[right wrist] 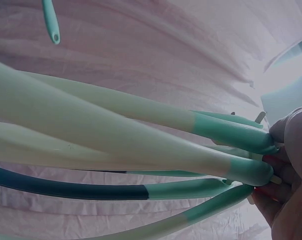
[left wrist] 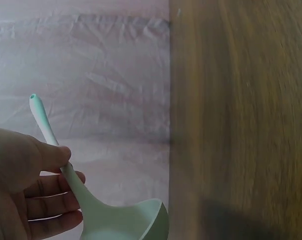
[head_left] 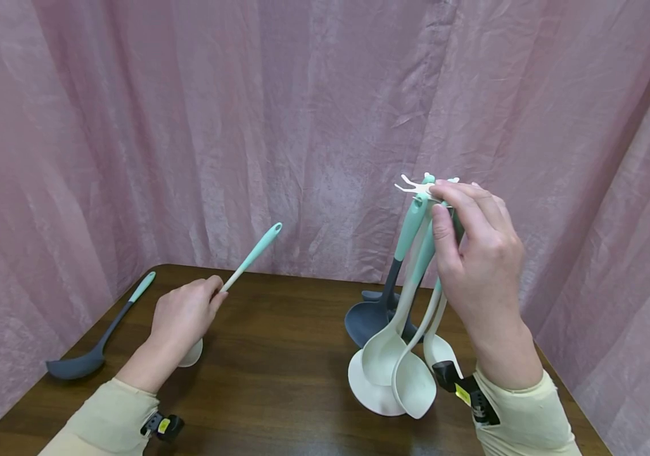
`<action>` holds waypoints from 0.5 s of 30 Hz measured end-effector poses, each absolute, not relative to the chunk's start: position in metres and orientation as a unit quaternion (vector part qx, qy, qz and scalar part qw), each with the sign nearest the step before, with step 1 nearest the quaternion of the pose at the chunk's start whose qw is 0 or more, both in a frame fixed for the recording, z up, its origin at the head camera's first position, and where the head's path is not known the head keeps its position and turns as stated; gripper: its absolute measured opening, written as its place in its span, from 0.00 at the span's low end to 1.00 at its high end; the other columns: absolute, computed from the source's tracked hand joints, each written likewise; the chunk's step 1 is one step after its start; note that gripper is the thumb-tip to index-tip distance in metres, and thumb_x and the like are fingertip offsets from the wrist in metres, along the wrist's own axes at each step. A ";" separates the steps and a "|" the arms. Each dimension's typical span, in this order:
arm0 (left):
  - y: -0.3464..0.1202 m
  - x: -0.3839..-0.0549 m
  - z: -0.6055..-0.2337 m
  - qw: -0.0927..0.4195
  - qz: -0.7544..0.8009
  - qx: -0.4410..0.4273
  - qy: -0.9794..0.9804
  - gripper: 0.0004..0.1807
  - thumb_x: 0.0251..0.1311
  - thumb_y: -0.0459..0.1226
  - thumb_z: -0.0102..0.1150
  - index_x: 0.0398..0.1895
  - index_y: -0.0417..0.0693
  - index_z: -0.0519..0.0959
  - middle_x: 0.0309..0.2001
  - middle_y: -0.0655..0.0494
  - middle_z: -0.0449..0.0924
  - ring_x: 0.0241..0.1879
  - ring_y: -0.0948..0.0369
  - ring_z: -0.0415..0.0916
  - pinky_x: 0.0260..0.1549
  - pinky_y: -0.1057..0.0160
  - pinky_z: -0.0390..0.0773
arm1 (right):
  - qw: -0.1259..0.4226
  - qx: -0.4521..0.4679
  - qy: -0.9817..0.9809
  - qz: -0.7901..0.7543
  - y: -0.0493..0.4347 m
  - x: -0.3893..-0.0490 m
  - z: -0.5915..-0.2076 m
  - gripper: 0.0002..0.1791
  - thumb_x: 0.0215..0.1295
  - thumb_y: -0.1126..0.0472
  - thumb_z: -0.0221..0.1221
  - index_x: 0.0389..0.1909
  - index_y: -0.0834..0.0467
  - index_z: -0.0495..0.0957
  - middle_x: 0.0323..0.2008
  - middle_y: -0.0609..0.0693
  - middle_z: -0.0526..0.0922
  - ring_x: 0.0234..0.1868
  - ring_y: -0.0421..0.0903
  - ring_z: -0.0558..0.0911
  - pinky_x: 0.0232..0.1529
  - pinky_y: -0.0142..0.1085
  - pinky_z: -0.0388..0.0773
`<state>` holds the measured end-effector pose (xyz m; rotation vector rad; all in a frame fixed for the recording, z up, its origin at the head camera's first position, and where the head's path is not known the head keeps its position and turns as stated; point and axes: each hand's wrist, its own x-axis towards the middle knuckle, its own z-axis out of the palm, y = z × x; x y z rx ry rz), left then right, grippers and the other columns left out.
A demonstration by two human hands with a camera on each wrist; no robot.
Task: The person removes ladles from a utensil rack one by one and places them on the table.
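Observation:
My left hand grips a white ladle by its neck, over the left part of the table. Its mint handle points up to the right, and its bowl is mostly hidden behind the hand in the head view. At the right, my right hand pinches the hooked top of a white utensil stand. Several utensils hang from its hooks, among them a white ladle, a white pointed ladle and a dark ladle. In the right wrist view, the fingertips sit right at the mint handle ends.
Another dark utensil with a mint handle lies near the table's left edge. The stand's round white base rests on the brown wooden table. Pink curtains hang behind and at both sides.

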<state>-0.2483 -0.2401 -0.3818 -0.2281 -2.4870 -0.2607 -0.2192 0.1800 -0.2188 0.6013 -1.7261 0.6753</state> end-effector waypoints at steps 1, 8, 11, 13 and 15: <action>-0.242 -0.249 -0.382 0.310 -0.097 -0.085 -0.942 0.07 0.71 0.39 0.75 0.41 0.49 0.84 0.24 0.59 0.75 0.17 0.56 0.70 0.15 0.51 0.69 | 0.562 0.255 -0.733 0.286 0.180 -0.219 -0.219 0.20 0.86 0.52 0.56 0.62 0.59 0.88 0.59 0.55 0.89 0.64 0.58 0.83 0.70 0.48 0.76; -0.256 -0.253 -0.385 0.291 -0.092 -0.074 -0.949 0.07 0.72 0.38 0.74 0.39 0.48 0.83 0.25 0.58 0.75 0.18 0.55 0.70 0.16 0.50 0.70 | 0.561 0.256 -0.734 0.286 0.180 -0.221 -0.220 0.20 0.86 0.52 0.56 0.62 0.59 0.88 0.59 0.56 0.89 0.65 0.58 0.83 0.71 0.48 0.75; -0.262 -0.254 -0.386 0.284 -0.089 -0.067 -0.952 0.08 0.71 0.38 0.74 0.38 0.48 0.82 0.25 0.57 0.74 0.19 0.53 0.72 0.16 0.49 0.71 | 0.561 0.256 -0.734 0.285 0.180 -0.221 -0.220 0.20 0.86 0.52 0.56 0.62 0.59 0.88 0.59 0.56 0.89 0.65 0.58 0.83 0.71 0.48 0.75; -0.266 -0.255 -0.387 0.282 -0.085 -0.064 -0.954 0.09 0.71 0.38 0.74 0.38 0.48 0.81 0.25 0.56 0.75 0.19 0.52 0.73 0.16 0.48 0.72 | 0.561 0.256 -0.734 0.285 0.180 -0.221 -0.220 0.19 0.86 0.52 0.56 0.62 0.59 0.88 0.59 0.55 0.89 0.65 0.58 0.83 0.72 0.48 0.74; -0.270 -0.256 -0.388 0.279 -0.084 -0.061 -0.955 0.09 0.71 0.37 0.75 0.38 0.47 0.82 0.25 0.56 0.76 0.19 0.51 0.74 0.16 0.47 0.73 | 0.561 0.255 -0.734 0.284 0.180 -0.221 -0.220 0.19 0.86 0.52 0.56 0.62 0.59 0.88 0.59 0.55 0.89 0.65 0.58 0.83 0.72 0.48 0.74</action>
